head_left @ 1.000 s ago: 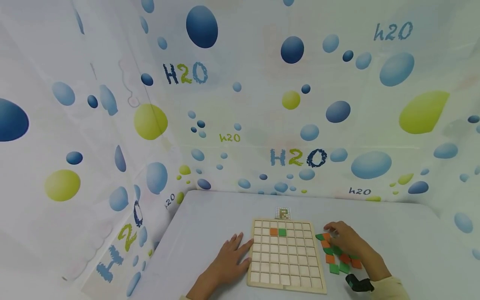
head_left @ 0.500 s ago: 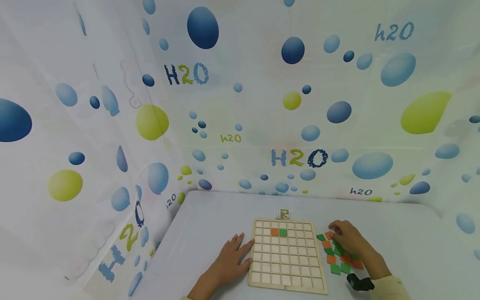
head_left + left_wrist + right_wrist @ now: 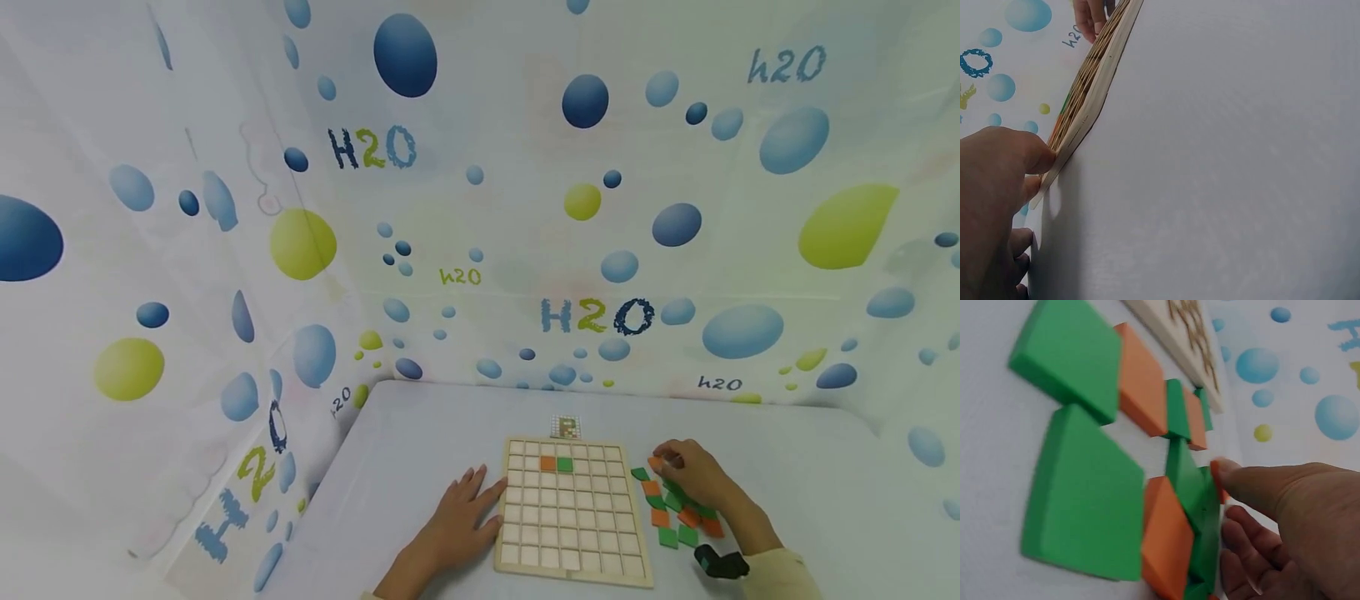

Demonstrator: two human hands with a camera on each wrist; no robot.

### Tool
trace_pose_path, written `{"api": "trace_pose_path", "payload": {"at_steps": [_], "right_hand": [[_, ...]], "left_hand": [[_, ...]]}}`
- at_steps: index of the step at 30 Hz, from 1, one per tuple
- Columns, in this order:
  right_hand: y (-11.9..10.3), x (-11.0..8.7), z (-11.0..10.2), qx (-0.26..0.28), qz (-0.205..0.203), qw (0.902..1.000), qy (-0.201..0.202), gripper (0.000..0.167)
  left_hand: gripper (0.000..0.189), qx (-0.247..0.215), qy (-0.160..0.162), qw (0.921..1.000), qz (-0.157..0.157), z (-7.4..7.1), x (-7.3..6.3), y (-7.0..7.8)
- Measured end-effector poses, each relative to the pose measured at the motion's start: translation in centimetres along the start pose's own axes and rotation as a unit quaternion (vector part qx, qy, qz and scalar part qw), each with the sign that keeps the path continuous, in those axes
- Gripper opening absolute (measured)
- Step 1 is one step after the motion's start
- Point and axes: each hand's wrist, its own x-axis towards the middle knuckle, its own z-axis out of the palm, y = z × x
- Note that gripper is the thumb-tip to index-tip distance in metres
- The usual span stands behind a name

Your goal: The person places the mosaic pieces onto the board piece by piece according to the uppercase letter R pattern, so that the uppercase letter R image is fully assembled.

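A square wooden grid board (image 3: pixel 573 574) lies on the table, with an orange tile (image 3: pixel 548 464) and a green tile (image 3: pixel 565 465) side by side in its second row. My left hand (image 3: pixel 467 515) rests at the board's left edge, fingers spread; in the left wrist view its thumb touches the frame. To the right of the board, my right hand (image 3: pixel 693 475) pinches an orange square tile (image 3: pixel 656 463) between thumb and fingers. In the right wrist view this tile (image 3: pixel 1216 478) shows at the thumb tip, mostly hidden. Below that hand lie loose green tiles (image 3: pixel 668 537) and orange tiles (image 3: pixel 660 518).
A small pattern card (image 3: pixel 566 427) lies just behind the board. A black strap-like device (image 3: pixel 720 564) sits at the right wrist. White table surface (image 3: pixel 420 425) extends around the board, and a printed curtain (image 3: pixel 510 217) hangs behind and at the left.
The right hand has closed its fingers on an orange tile at the far end of the pile and drawn it slightly away from the other tiles. The left hand stays in place.
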Motion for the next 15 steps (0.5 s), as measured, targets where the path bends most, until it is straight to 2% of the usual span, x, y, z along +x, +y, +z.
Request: {"api": "trace_pose_path", "payload": {"at_steps": [3, 7, 11, 15], "right_hand": [[0.14, 0.18, 0.25, -0.009, 0.006, 0.9998, 0.015, 0.027], [0.12, 0.17, 0.40, 0.000, 0.010, 0.9999, 0.013, 0.032], [0.07, 0.05, 0.54, -0.002, 0.001, 0.9998, 0.020, 0.028], [-0.12, 0.15, 0.73, -0.005, 0.008, 0.9994, 0.032, 0.026]], "left_hand": [[0.059, -0.004, 0.000, 1.0000, 0.002, -0.13, -0.02, 0.12], [0.059, -0.001, 0.001, 1.0000, 0.005, -0.20, -0.07, 0.23], [0.059, 0.004, 0.004, 1.0000, 0.007, -0.24, -0.10, 0.29], [0.059, 0.005, 0.004, 1.0000, 0.005, -0.33, -0.12, 0.29]]}}
